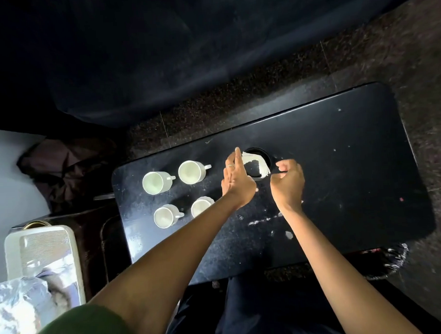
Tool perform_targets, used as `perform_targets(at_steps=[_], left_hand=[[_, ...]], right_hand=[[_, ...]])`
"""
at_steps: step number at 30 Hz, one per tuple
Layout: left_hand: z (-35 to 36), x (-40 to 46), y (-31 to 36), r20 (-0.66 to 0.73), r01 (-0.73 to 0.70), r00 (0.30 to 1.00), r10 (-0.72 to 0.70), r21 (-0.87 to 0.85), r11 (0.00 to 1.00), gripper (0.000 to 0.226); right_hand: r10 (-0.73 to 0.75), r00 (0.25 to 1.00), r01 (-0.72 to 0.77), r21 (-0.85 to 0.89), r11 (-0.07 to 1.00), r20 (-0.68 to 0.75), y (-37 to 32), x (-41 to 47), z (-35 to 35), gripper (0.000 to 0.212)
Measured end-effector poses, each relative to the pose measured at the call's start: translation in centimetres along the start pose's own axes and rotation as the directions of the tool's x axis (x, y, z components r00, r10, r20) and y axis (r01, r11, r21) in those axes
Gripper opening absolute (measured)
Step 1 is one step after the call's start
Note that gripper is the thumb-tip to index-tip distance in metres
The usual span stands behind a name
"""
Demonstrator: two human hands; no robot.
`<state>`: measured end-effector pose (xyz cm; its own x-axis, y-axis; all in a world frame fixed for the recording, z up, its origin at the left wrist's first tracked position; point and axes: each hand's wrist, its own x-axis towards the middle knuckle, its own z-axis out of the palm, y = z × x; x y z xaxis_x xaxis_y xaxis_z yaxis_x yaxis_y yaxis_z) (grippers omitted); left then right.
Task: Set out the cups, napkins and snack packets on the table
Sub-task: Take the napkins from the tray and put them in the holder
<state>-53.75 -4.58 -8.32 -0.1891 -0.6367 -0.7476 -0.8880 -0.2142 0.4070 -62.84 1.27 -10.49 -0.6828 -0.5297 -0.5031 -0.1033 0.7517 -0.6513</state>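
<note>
Four white cups (176,192) stand upright in two rows on the left part of the black table (353,161), handles pointing right; the near-right cup is partly hidden by the left forearm. A black round holder (263,155) sits at table centre with white napkins (261,165) in it. The left hand (236,181) is beside the holder, fingers straight and pressed together, touching the napkin edge. The right hand (288,182) is on the holder's other side, fingers curled; whether they pinch the napkins cannot be determined. Shiny snack packets (23,296) lie on a tray (10,241) at far left, off the table.
</note>
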Motion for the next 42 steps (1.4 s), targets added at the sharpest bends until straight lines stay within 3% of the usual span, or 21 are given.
perform_targets(at_steps=[6, 9, 12, 23, 32, 42], left_hand=[[1.2, -1.1, -0.5, 0.184, 0.258, 0.961, -0.207, -0.321, 0.911, 0.075], [1.6, -1.2, -0.8, 0.256, 0.281, 0.949, -0.183, -0.43, 0.858, 0.073], [1.5, -0.9, -1.2, 0.259, 0.292, 0.948, -0.185, -0.48, 0.827, 0.074], [-0.4, -0.1, -5.3, 0.123, 0.261, 0.965, -0.23, -0.446, 0.856, 0.066], [-1.7, 0.6, -7.7, 0.237, 0.217, 0.964, -0.123, -0.428, 0.877, 0.082], [-1.9, -3.2, -9.0, 0.043, 0.106, 0.994, -0.1, -0.17, 0.98, 0.063]], right_hand=[[-0.066, 0.96, 0.089, -0.071, 0.994, 0.272, -0.9, 1.3, 0.3, 0.065], [-0.057, 0.929, 0.094, -0.085, 0.992, 0.366, -1.0, 1.9, 0.6, 0.073], [-0.016, 0.929, 0.056, -0.099, 0.993, 0.37, -0.9, 2.2, 0.8, 0.072], [0.06, 0.923, -0.033, -0.079, 0.996, 0.381, 0.0, -1.0, 2.8, 0.04], [0.126, 0.908, -0.084, -0.12, 0.989, 0.399, 0.0, -2.1, 3.8, 0.05], [0.128, 0.928, -0.087, -0.133, 0.987, 0.349, -0.5, -5.1, 2.6, 0.052]])
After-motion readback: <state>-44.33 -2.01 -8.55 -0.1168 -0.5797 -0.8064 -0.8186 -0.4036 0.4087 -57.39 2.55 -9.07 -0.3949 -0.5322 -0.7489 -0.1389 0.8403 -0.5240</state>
